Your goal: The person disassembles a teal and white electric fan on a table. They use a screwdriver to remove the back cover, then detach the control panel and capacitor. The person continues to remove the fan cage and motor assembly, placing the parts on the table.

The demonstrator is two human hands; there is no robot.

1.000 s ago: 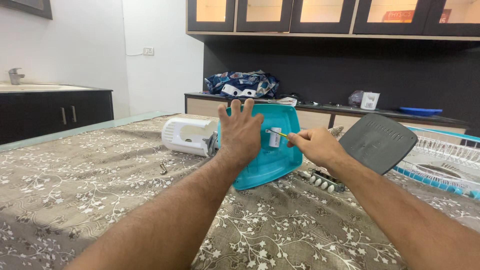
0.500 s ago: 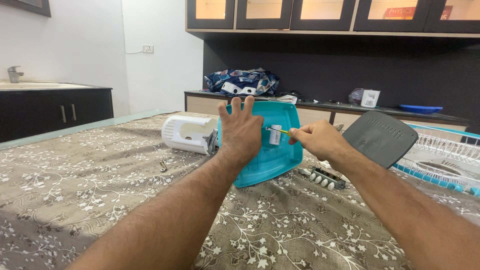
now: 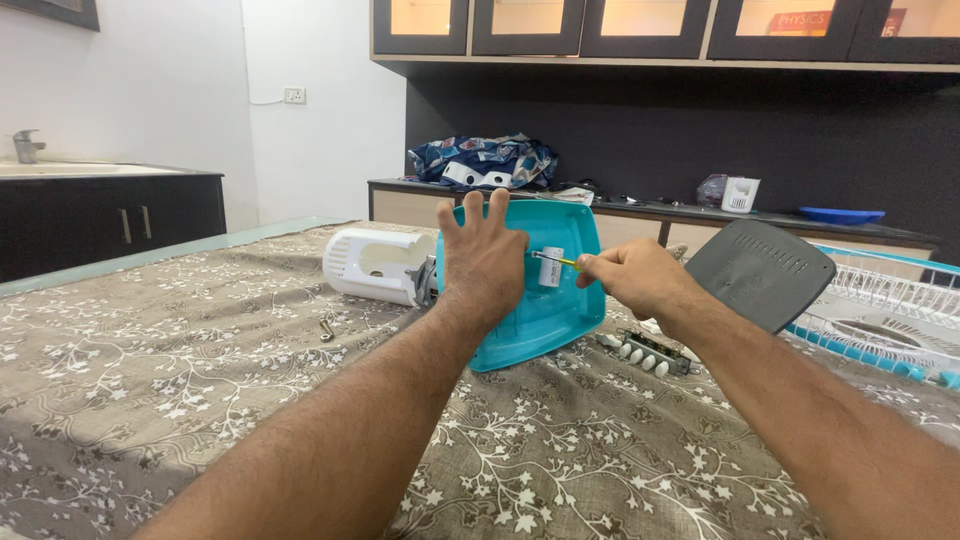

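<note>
Bench (image 3: 200,400) covered with a brown cloth printed with white floral sprigs; a pale glass edge shows along its far left side. Lying directly on the cloth: a white plastic motor housing (image 3: 375,265) on its side, far centre-left; a teal plastic base cover (image 3: 560,310) tilted up on its lower edge, just right of the housing and touching it; a small metal screw (image 3: 326,329) alone on the cloth, left of the cover; a switch strip with white push-buttons (image 3: 645,352) near the cover's lower right corner; a dark grey plastic panel (image 3: 760,272), tilted, beyond the strip; a white wire fan guard with teal rim (image 3: 880,320) at the right edge.
</note>
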